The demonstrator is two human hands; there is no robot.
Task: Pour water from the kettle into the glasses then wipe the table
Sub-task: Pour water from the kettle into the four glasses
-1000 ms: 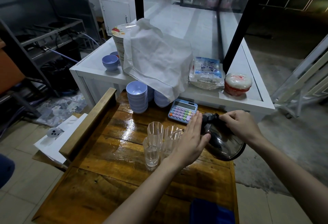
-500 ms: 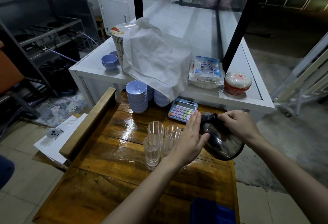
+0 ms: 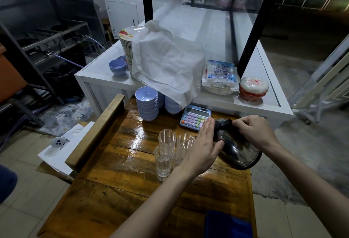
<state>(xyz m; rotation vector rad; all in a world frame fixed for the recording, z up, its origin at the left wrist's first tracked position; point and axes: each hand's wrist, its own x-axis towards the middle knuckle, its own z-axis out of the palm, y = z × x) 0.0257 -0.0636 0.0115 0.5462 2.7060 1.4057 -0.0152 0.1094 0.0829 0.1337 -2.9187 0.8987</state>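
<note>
A shiny steel kettle (image 3: 238,152) with a black handle is tilted left over a cluster of clear glasses (image 3: 166,149) on the wet wooden table (image 3: 117,186). My right hand (image 3: 254,132) grips the black handle at the kettle's top. Flat against the kettle's left side rests my left hand (image 3: 203,147), fingers together, hiding the spout and part of the glasses. The front glass (image 3: 162,164) holds some water. A blue cloth (image 3: 227,225) lies at the table's near right corner.
Behind the glasses sit a pastel calculator (image 3: 194,118) and stacks of lilac bowls (image 3: 147,103). A white counter (image 3: 273,105) beyond carries plates under a white cloth (image 3: 166,64), a plastic packet and a red-lidded tub. A wooden rail (image 3: 96,134) lines the table's left edge.
The kettle has tipped a little further left toward the glasses. Both hands stay on it, moving slightly with the tilt.
</note>
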